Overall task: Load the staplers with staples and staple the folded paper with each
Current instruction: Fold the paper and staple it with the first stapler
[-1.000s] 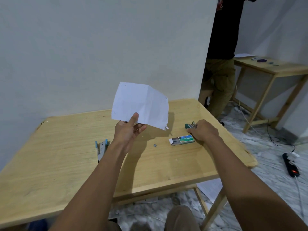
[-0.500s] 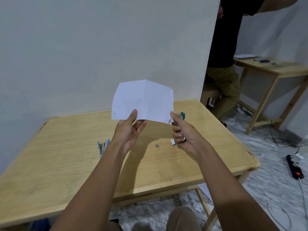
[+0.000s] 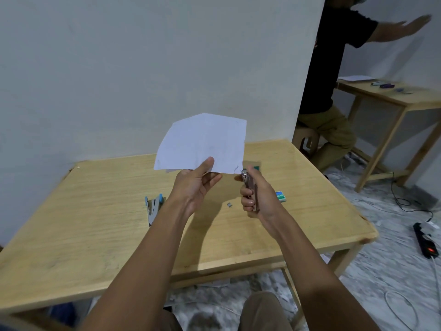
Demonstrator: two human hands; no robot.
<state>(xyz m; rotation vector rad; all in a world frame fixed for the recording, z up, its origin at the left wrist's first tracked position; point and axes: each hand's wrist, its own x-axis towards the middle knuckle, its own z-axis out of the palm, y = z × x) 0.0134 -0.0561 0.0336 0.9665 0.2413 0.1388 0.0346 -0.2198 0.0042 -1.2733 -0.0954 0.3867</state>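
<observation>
Paper [image 3: 202,142], pinched in the left hand [image 3: 195,185], is showing plain white with a faint bluish cast and tiny dark specks along its top edge. Stapler [image 3: 250,187], wrapped in the right hand [image 3: 259,199], is reading shiny silver; a dark green part is peeking out just beyond the fingertips. Left of the left fingers, second stapler [image 3: 152,207] is showing light blue with silver-white metal. Between the two sets of fingers, loose staples [image 3: 229,204] are looking grey. Right of the right fingers, staple box [image 3: 281,196] is showing green and blue print. Table [image 3: 95,223] is showing pale yellow wood grain. Floor [image 3: 381,271] is showing grey-white marbling.
</observation>
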